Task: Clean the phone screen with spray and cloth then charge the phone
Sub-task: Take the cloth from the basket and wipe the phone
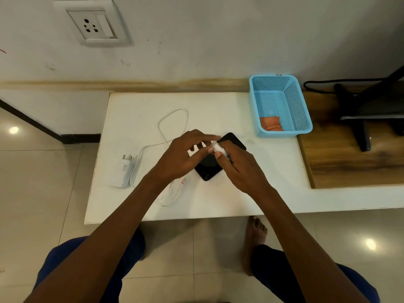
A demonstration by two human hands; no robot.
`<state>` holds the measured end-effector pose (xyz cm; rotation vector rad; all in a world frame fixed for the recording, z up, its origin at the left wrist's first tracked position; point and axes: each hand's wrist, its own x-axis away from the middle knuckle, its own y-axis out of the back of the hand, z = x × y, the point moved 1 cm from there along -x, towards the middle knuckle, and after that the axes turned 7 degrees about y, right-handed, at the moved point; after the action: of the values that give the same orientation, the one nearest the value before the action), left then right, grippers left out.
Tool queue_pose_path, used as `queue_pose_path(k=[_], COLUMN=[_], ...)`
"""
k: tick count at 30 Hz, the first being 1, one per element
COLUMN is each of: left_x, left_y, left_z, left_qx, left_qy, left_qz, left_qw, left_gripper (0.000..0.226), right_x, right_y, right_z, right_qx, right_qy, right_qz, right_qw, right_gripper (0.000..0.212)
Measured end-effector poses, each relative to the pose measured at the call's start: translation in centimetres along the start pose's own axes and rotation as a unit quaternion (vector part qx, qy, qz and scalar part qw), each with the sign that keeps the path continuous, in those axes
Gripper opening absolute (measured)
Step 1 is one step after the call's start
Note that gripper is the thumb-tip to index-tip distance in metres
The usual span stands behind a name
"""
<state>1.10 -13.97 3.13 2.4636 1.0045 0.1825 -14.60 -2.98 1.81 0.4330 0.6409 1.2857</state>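
Phone (218, 159): black, glossy. Charger (123, 172) and cable (172, 119): white. Basket (282, 103): light blue, perforated mesh pattern. Cloth (271, 123) inside: orange. Table (218, 193): white. Side board (354, 167): brown wood grain. Wall socket (94, 25): white.

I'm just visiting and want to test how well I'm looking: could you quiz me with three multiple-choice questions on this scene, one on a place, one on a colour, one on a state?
1. Where is the orange cloth?
A. in the basket
B. on the phone
C. on the floor

2. What colour is the perforated plastic basket?
A. red
B. light blue
C. black

3. Is the white charger plugged into the wall socket?
A. yes
B. no, it lies on the table
C. it hangs off the edge

Answers:
1 A, the orange cloth sits in a corner of the basket.
2 B, the perforated plastic basket is light blue.
3 B, the white charger lies prongs-up on the white table; the wall socket is empty.
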Motion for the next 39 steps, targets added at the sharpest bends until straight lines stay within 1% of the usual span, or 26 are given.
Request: queue_pose_path(k=[3, 8, 15, 18, 22, 26, 28, 31, 33, 36, 39], left_x=[0.0, 0.1, 0.3, 0.3, 0.3, 0.3, 0.3, 0.2, 0.2, 0.2, 0.2], left_y=[0.1, 0.5, 0.7, 0.8, 1.0, 0.8, 0.6, 0.4, 0.2, -0.2, -0.3], left_z=[-0.1, -0.1, 0.1, 0.3, 0.5, 0.5, 0.3, 0.2, 0.1, -0.1, -0.3], left_qx=[-0.01, -0.021, -0.016, -0.014, -0.029, -0.045, -0.053, -0.07, -0.077, -0.078, -0.057], left_qy=[-0.011, -0.024, -0.02, -0.02, -0.039, -0.043, -0.05, -0.059, -0.051, -0.045, -0.037], left_qz=[-0.001, -0.002, 0.001, 0.005, 0.004, 0.006, 0.008, 0.011, 0.021, 0.036, 0.026], left_qw=[1.0, 0.999, 1.0, 1.0, 0.999, 0.998, 0.997, 0.996, 0.995, 0.995, 0.997], left_gripper=[0.024, 0.024, 0.027, 0.026, 0.028, 0.027, 0.026, 0.023, 0.022, 0.022, 0.022], right_x=[0.1, 0.2, 0.1, 0.2, 0.4, 0.8, 0.8, 0.8, 0.9, 1.2, 1.2], right_y=[0.1, 0.3, 0.4, 0.4, 0.2, 0.3, 0.4, 0.6, 0.6, 0.5, 0.2], right_z=[-0.1, 0.5, 0.6, 0.8, 0.6, 0.5, 0.5, 0.2, 0.0, 0.0, 0.2], right_qx=[0.029, 0.067, 0.106, 0.107, 0.097, 0.099, 0.091, 0.097, 0.091, 0.067, 0.068], right_qy=[0.006, 0.029, 0.037, 0.039, 0.033, 0.038, 0.023, -0.01, -0.017, -0.036, -0.033], right_qz=[-0.006, -0.028, -0.004, -0.01, -0.018, -0.02, -0.006, 0.049, 0.068, 0.073, 0.064], right_qw=[1.0, 0.997, 0.994, 0.993, 0.995, 0.994, 0.996, 0.994, 0.993, 0.994, 0.995], right_gripper=[0.025, 0.033, 0.037, 0.037, 0.045, 0.041, 0.041, 0.034, 0.032, 0.035, 0.033])
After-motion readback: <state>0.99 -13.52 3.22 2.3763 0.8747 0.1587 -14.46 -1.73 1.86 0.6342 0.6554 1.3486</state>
